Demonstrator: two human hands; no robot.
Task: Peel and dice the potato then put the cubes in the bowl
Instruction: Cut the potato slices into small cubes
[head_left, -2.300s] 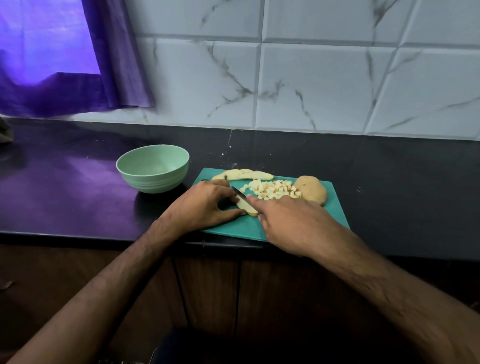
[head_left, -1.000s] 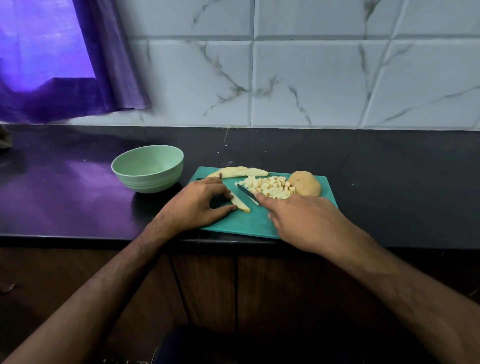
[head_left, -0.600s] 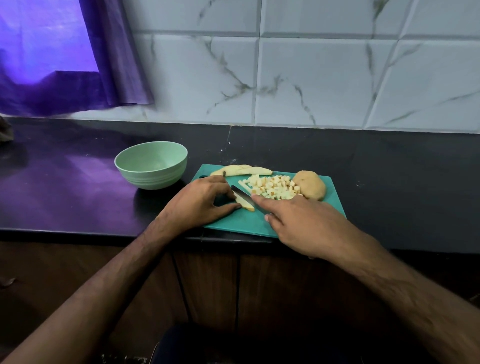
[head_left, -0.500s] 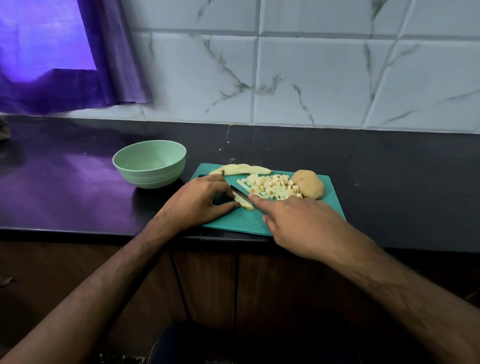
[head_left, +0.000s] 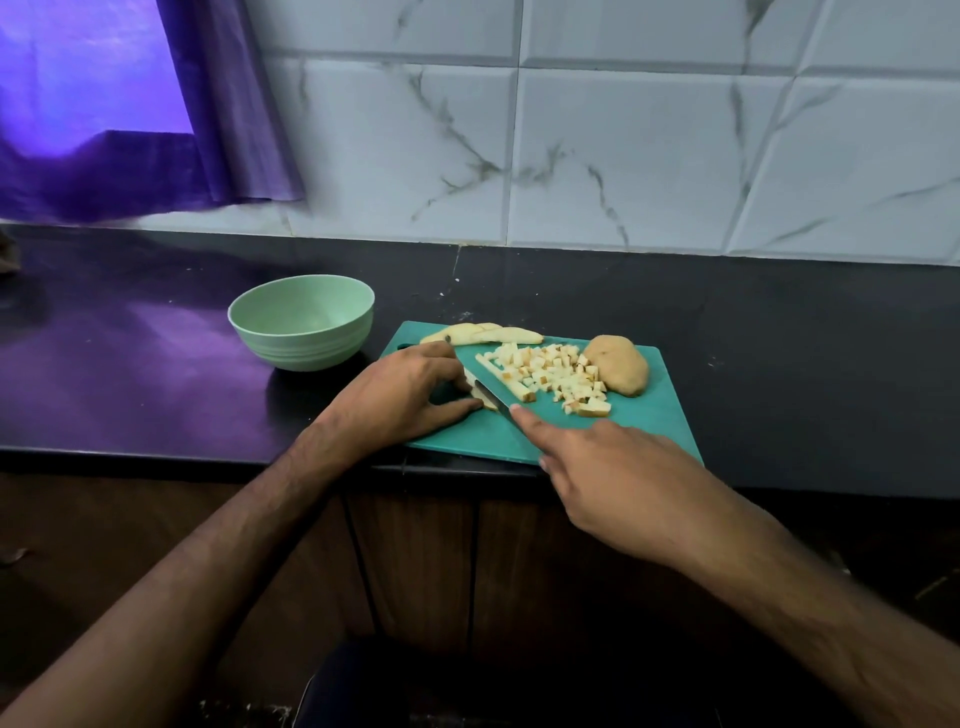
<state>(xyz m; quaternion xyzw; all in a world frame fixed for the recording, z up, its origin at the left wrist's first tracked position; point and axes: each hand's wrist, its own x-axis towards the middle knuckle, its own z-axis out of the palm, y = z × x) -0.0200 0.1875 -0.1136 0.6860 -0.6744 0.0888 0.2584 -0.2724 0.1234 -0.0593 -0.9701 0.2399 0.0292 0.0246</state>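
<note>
Tiled wall, dark bench (head_left: 779, 364): dicing is in hand.
A potato slice (head_left: 480, 397) is pinned on the board (head_left: 639, 431) by left hand (head_left: 400, 397); the knife (head_left: 493, 397) is gripped by right hand (head_left: 613, 483). Cubes (head_left: 556, 376) lie beside; bowl (head_left: 301, 322) is empty. More cuts, then transfer, are judged next.

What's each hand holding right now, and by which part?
The right hand holds the knife by its handle, forefinger along the spine. The left hand pins a potato slice to the cutting board with its fingertips.
</note>
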